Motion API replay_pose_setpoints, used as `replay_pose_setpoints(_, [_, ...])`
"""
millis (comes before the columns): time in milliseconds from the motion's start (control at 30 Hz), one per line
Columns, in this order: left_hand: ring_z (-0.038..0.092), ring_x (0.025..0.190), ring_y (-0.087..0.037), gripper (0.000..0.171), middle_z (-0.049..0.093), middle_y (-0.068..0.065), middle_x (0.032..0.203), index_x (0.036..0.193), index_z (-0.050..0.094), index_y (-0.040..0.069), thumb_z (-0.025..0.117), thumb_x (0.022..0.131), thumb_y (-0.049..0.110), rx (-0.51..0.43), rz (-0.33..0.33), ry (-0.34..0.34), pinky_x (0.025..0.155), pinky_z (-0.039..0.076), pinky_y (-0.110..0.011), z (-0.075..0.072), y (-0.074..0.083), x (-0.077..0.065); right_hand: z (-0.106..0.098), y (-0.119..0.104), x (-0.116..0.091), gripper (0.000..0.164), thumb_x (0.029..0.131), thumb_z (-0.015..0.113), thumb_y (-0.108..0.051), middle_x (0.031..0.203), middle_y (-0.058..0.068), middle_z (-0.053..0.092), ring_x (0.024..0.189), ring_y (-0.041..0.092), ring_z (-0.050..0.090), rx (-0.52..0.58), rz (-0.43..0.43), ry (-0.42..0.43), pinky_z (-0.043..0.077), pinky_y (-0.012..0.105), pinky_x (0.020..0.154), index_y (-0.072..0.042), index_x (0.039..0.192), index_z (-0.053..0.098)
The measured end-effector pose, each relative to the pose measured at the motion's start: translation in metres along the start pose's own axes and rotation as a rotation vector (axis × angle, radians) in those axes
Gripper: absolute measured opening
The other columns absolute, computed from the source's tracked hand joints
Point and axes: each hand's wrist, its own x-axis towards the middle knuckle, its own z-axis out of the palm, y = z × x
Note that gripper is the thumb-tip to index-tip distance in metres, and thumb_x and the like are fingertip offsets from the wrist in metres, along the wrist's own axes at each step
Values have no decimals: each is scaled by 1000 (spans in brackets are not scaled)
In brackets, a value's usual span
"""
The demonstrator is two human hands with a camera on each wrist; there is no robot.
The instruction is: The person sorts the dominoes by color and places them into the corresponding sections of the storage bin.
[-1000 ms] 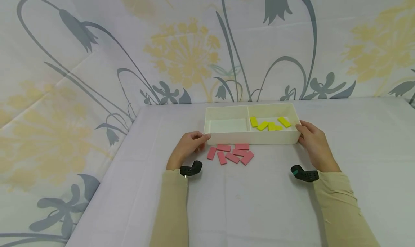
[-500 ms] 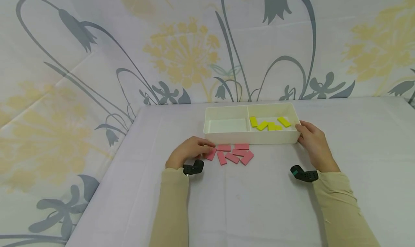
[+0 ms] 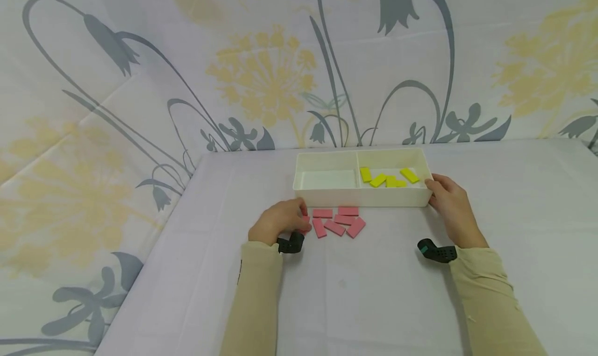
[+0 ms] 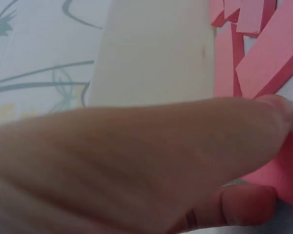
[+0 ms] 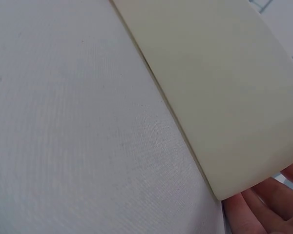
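Across the near part of a white tablecloth [image 3: 359, 304], two forearms are laid, covered by a beige left sleeve [image 3: 254, 304] and a beige right sleeve [image 3: 495, 299]; at the cuffs, a black left wrist device [image 3: 290, 243] and a black right wrist device [image 3: 436, 250] are worn; farther on, one pink block [image 4: 289, 173] is pinched between thumb and finger of the left hand [image 3: 280, 221], just before the left front corner of a white box [image 3: 369, 197]; to its right, six other pink blocks [image 3: 335, 227] are scattered flat in front of the box; the box's right end is gripped by the right hand [image 3: 453, 213], the fingers being curled round its side; the box is split by a divider [image 3: 358, 170], and five yellow blocks [image 3: 378, 180] are held in the right compartment; behind, the scene is closed off by a floral cloth [image 3: 261, 81], printed in grey and yellow.
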Motion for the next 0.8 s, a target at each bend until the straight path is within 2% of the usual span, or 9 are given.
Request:
replay_pose_setpoints(233, [50, 66, -17, 21, 54, 0, 71, 82, 53, 16, 66, 74, 30, 53, -60, 55, 55, 38, -30, 3, 2, 1, 1, -1, 0, 64, 92, 34, -45, 143, 17, 23, 123, 27, 36, -14, -13, -2, 36, 30, 95, -3, 140, 23])
replay_pose_setpoints(400, [49, 66, -17, 15, 54, 0, 71, 81, 53, 16, 63, 75, 25, 57, -69, 60, 54, 37, -29, 4, 2, 3, 1, -1, 0, 64, 92, 34, -46, 143, 16, 23, 123, 26, 36, -17, -13, -2, 36, 29, 95, -4, 140, 24])
replay_pose_setpoints(533, [50, 67, -17, 13, 54, -1, 72, 84, 54, 16, 59, 75, 24, 30, -55, 44, 55, 37, -29, 3, -1, 5, 1, 0, -1, 64, 92, 35, -46, 143, 16, 23, 123, 26, 36, -23, -10, 0, 37, 28, 94, -5, 140, 24])
replay_pose_setpoints(800, [52, 69, -16, 10, 58, 0, 71, 90, 56, 14, 51, 83, 19, -90, 20, 6, 64, 38, -29, 0, -10, 7, -1, 0, -2, 62, 93, 33, -43, 144, 16, 21, 124, 28, 34, -41, -28, 0, 37, 29, 94, -4, 141, 23])
